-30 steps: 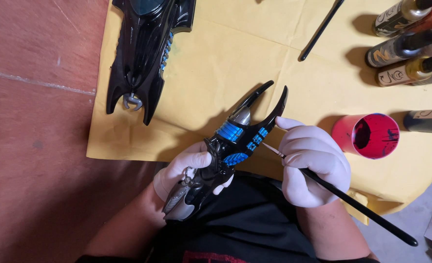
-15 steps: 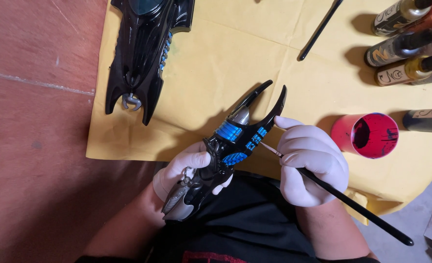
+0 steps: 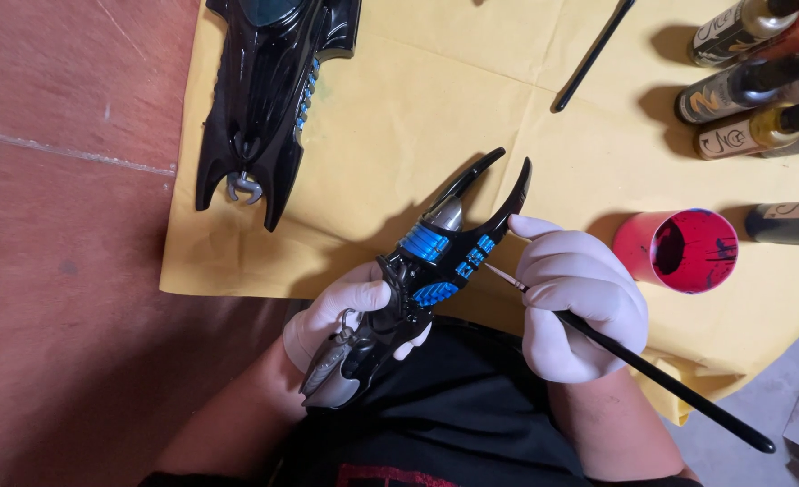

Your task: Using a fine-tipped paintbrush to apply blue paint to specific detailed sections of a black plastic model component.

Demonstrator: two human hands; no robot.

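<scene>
You are cradling the black model part in your left hand, fingers wrapped under its rear end so the blue-striped panels are facing up and the two curved prongs are pointing away from you. Holding it in the air like this is keeping every side reachable and steady for fine work. Your right hand, just to the right of the part, is closed around a thin black paintbrush in a pen grip, its tip touching the blue panels while the long handle is trailing back past your wrist. Both hands are wearing white gloves, likely keeping paint off.

Just beyond your right hand, a red cup is standing within easy reach, and farther out several paint bottles are lying side by side. A second brush is lying ahead of that hand. Ahead of your left hand, the larger black model body is resting on the yellow cloth, which is covering the reddish-brown counter against spills.
</scene>
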